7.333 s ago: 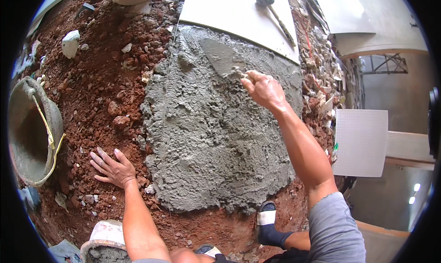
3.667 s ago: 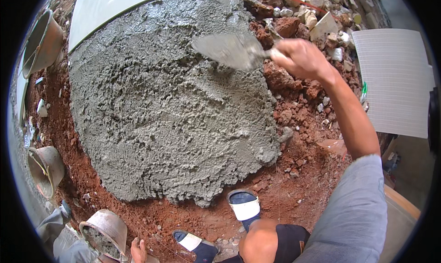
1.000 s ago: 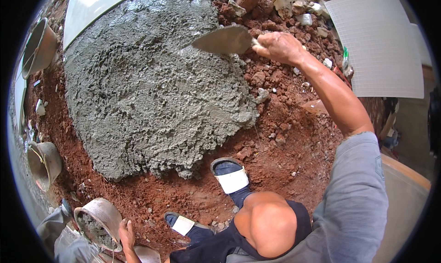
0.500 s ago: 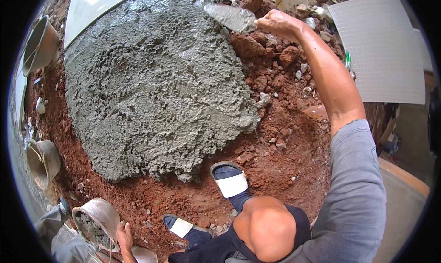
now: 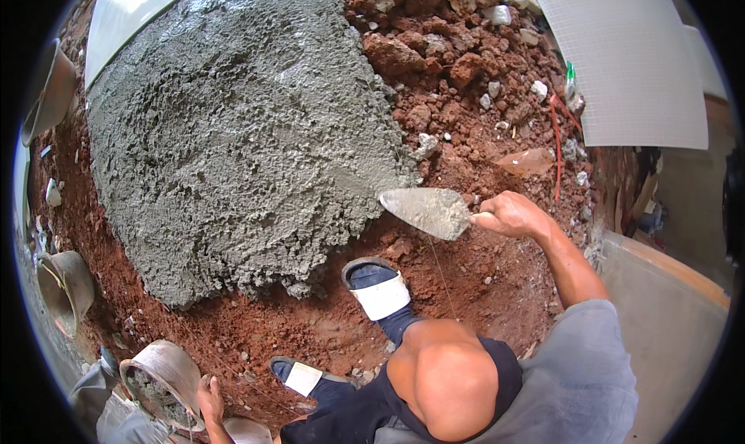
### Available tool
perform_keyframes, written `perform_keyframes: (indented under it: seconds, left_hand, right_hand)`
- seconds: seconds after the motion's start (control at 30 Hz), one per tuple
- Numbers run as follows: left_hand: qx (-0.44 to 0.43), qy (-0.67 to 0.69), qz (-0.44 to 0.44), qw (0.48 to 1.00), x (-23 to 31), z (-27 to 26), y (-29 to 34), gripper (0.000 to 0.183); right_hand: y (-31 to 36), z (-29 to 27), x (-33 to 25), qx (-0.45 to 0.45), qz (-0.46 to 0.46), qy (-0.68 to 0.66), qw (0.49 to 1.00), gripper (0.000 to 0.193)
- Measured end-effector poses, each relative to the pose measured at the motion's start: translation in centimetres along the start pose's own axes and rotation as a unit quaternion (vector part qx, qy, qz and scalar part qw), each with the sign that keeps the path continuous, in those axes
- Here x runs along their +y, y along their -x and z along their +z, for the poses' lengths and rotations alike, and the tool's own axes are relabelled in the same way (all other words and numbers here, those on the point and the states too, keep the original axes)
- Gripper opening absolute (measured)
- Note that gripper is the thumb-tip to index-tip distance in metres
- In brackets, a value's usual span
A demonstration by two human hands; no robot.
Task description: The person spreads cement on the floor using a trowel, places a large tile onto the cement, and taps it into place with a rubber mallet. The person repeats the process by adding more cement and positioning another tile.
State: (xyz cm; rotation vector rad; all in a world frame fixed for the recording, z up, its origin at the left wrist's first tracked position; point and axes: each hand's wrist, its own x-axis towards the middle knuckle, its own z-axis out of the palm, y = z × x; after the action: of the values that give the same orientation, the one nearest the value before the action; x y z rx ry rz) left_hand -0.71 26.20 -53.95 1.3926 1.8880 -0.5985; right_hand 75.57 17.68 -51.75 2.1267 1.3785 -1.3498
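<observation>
My right hand [image 5: 511, 214] is closed around the handle of a pointed trowel [image 5: 428, 211], whose blade is smeared with grey mortar. The blade's tip touches the right edge of a broad, rough patch of wet concrete [image 5: 240, 149] spread over red soil. At the lower left, my left hand [image 5: 210, 399] grips the rim of a tilted bucket [image 5: 177, 372] that has some grey mix inside. My fingers there are partly hidden against the bucket's side.
Two more buckets [image 5: 68, 289] [image 5: 51, 91] lie tilted along the left. Red soil with stones [image 5: 466, 126] borders the concrete on the right. A pale gridded panel [image 5: 632, 64] stands at the upper right, near a red strap [image 5: 557, 145]. My shod feet [image 5: 376, 285] are close to the concrete's near edge.
My right hand and the trowel have come from the concrete's far right corner toward me, down to its near right edge. My left hand stays at the bucket.
</observation>
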Motion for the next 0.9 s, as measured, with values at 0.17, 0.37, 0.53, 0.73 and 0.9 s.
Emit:
perform_keyframes:
  seconds: [0.17, 0.37, 0.53, 0.73, 0.9]
  left_hand:
    - [0.045, -0.004, 0.022, 0.999, 0.5, -0.8, -1.0, 0.044]
    - [0.059, 0.067, 0.046, 0.995, 1.6, -0.3, -0.2, 0.044]
    - [0.034, 0.091, 0.063, 0.993, 1.2, 1.4, 1.2, 0.048]
    - [0.076, 0.113, 0.106, 0.985, 0.6, 1.4, 2.2, 0.050]
    - [0.083, 0.144, 0.121, 0.979, -0.2, 1.2, 2.8, 0.049]
  right_hand:
    - [-0.2, 2.1, -1.4, 0.067, 0.013, -0.156, 0.985, 0.045]
    - [3.0, 11.1, -5.5, 0.085, 0.001, -0.218, 0.972, 0.041]
    - [1.2, 12.2, -9.1, 0.087, 0.107, -0.436, 0.889, 0.036]
    - [-3.3, 14.7, -20.5, -0.002, 0.033, -0.382, 0.924, 0.036]
    - [-5.6, 12.7, -28.0, -0.113, -0.090, -0.290, 0.946, 0.041]
